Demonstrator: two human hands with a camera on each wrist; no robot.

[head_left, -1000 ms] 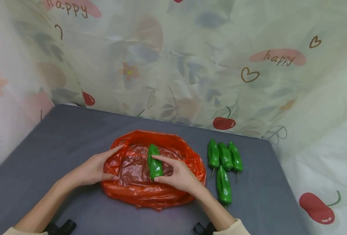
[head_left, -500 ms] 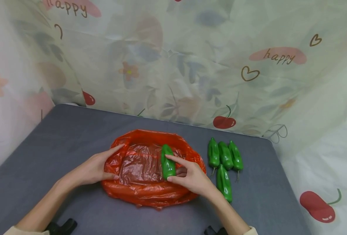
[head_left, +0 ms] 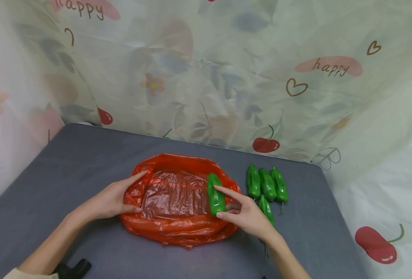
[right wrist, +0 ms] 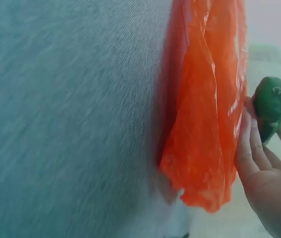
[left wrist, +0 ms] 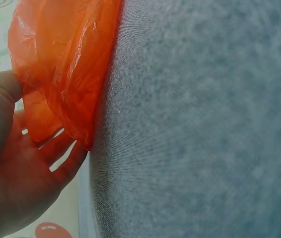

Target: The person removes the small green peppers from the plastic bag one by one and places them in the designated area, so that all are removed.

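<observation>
A red plastic bag [head_left: 178, 231] lies spread on the grey table, its mouth facing up and its rim rolled outward. My left hand [head_left: 112, 198] holds the bag's left side, thumb and forefinger spread along the rim; in the left wrist view other fingers show around the thin plastic. With thumb and fingers my right hand [head_left: 249, 215] grips a green pepper [head_left: 215, 195] over the bag's right rim. The right wrist view shows this pepper end-on, with fingers beside the bag's outer wall.
Right of the bag, three green peppers [head_left: 268, 185] lie side by side. Another pepper [head_left: 266, 209] lies in front of them, partly hidden by my right hand. A printed cloth [head_left: 206, 77] hangs behind the table [head_left: 317, 217].
My right hand has carried the green pepper rightward, from the middle of the bag to its right rim. The left hand has stayed in place on the bag.
</observation>
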